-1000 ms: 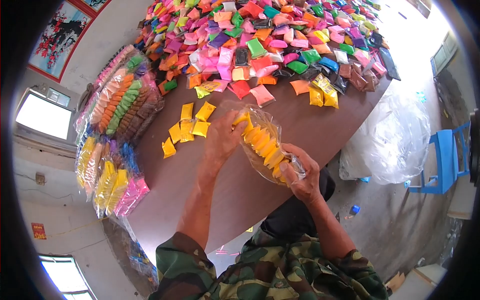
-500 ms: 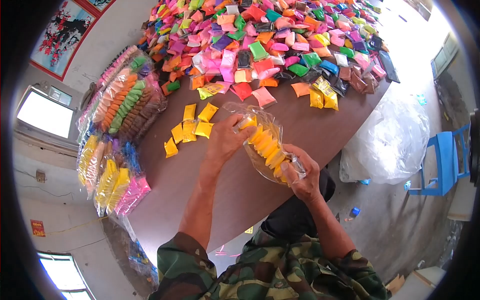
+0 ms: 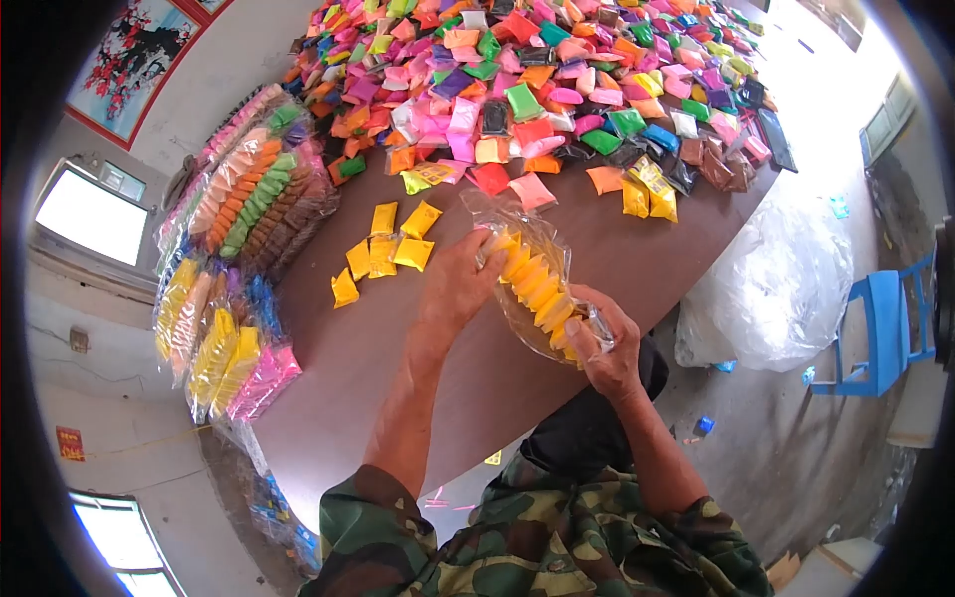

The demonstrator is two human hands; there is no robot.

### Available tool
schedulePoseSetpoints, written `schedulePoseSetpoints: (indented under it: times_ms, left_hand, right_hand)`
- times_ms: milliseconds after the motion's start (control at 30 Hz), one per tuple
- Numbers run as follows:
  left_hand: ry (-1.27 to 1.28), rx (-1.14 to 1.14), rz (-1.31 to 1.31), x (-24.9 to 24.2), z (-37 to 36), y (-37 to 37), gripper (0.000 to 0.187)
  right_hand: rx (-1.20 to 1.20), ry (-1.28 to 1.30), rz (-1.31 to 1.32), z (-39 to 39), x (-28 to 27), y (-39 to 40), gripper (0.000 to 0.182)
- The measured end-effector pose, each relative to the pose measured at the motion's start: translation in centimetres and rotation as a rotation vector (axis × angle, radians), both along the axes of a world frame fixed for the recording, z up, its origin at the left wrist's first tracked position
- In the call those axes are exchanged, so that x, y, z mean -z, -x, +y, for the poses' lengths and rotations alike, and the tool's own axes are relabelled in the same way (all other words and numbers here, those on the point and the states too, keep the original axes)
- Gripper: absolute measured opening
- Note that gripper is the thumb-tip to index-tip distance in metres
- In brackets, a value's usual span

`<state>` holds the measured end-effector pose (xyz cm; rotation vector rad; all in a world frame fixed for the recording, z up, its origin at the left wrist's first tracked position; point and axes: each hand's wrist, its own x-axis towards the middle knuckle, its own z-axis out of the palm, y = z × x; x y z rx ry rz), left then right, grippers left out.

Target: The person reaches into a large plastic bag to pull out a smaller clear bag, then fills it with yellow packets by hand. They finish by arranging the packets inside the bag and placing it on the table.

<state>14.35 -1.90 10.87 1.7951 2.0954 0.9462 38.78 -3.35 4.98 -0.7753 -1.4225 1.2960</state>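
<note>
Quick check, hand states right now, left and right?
Left hand: fingers curled at the upper end of the clear bag; exact grip cannot be told.
Right hand: closed, holding the bag's lower end.

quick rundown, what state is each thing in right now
clear bag: held, partly filled
yellow packets in bag: lined up in a row
left hand: at the bag's upper end, grip unclear
right hand: gripping the bag's lower end
six yellow packets: loose on the table
coloured packets: heaped
bags at left: filled
</note>
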Motion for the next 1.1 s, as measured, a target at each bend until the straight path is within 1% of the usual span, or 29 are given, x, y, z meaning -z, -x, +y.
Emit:
schedulePoseSetpoints:
  times_ms: [67, 167, 267, 333, 367, 433, 467, 500, 533, 567, 600, 633, 667, 733, 767, 867, 967, 1067, 1100]
  left_hand:
    - [-0.035, -0.06, 0.021, -1.1, -0.9, -0.6, 0.037]
    - [-0.198, -0.111, -0.089, -0.6, -1.8, 1.8, 0.034]
    - [-0.062, -0.139, -0.169, 0.9, -2.1, 4.8, 0.035]
    - [-0.023, -0.099, -0.252, 4.1, -0.8, 6.7, 0.04]
    - [-0.006, -0.079, -0.293, 4.9, -0.1, 7.2, 0.042]
    - [-0.045, -0.002, -0.193, 4.4, 1.5, 5.7, 0.041]
    - [-0.064, 0.06, -0.145, 6.3, 3.0, 6.0, 0.047]
    - [-0.105, 0.105, -0.099, 6.9, 3.3, 5.8, 0.049]
    - [0.014, 0.117, -0.233, 6.9, 3.8, 5.9, 0.051]
    - [0.049, 0.08, -0.33, 7.2, 4.4, 5.5, 0.046]
    - [0.079, 0.094, -0.501, 6.0, 4.2, 4.8, 0.042]
    - [-0.052, 0.094, -0.469, 6.1, 4.1, 4.6, 0.036]
    - [-0.045, 0.06, -0.462, 6.1, 3.5, 4.9, 0.034]
    - [-0.028, 0.007, -0.46, 4.6, 2.4, 4.2, 0.032]
    - [-0.138, -0.003, -0.426, 4.4, 1.9, 3.9, 0.025]
    - [-0.335, -0.051, -0.228, 3.4, -1.0, 4.0, 0.02]
    - [-0.352, -0.184, -0.161, 2.8, -4.8, 4.0, 0.019]
    - [-0.457, -0.21, -0.017, 2.3, -8.9, 4.6, 0.015]
    - [-0.443, -0.235, -0.014, 2.0, -10.4, 4.6, 0.014]
  right_hand:
    - [-0.008, 0.013, -0.008, 0.0, -0.3, -0.3, 0.039]
    - [0.008, -0.032, -0.038, 0.0, -0.6, -0.3, 0.038]
    - [0.015, -0.012, -0.013, -0.1, -0.1, -0.1, 0.037]
    - [0.034, -0.011, -0.026, -0.3, -0.8, -0.3, 0.037]
    - [0.042, -0.011, -0.032, -0.4, -1.1, -0.4, 0.037]
    - [0.099, -0.062, -0.105, -0.1, -0.4, -0.9, 0.037]
    - [0.111, -0.089, -0.127, 0.0, 0.1, -0.8, 0.037]
    - [0.098, -0.055, -0.059, -0.1, 0.3, -0.7, 0.037]
    - [0.083, -0.018, 0.006, -0.2, 0.4, -0.7, 0.036]
    - [0.071, -0.001, 0.019, -0.2, 0.3, -0.7, 0.035]
    - [0.066, 0.015, 0.024, -0.1, 0.5, -0.8, 0.035]
    - [0.065, 0.013, 0.029, 0.1, 1.0, -0.8, 0.035]
    - [0.071, 0.011, 0.027, 0.2, 1.4, -1.0, 0.035]
    - [0.077, 0.009, 0.024, 0.4, 1.1, -1.1, 0.035]
    - [0.074, 0.011, 0.026, 0.3, 0.5, -1.4, 0.035]
    - [0.04, 0.031, 0.051, 0.7, 1.0, -2.1, 0.033]
    - [0.002, 0.078, 0.064, 1.3, 1.5, -2.6, 0.03]
    - [-0.039, 0.136, 0.032, 1.9, 1.4, -2.6, 0.027]
    - [-0.042, 0.169, 0.019, 1.8, 0.6, -1.9, 0.026]
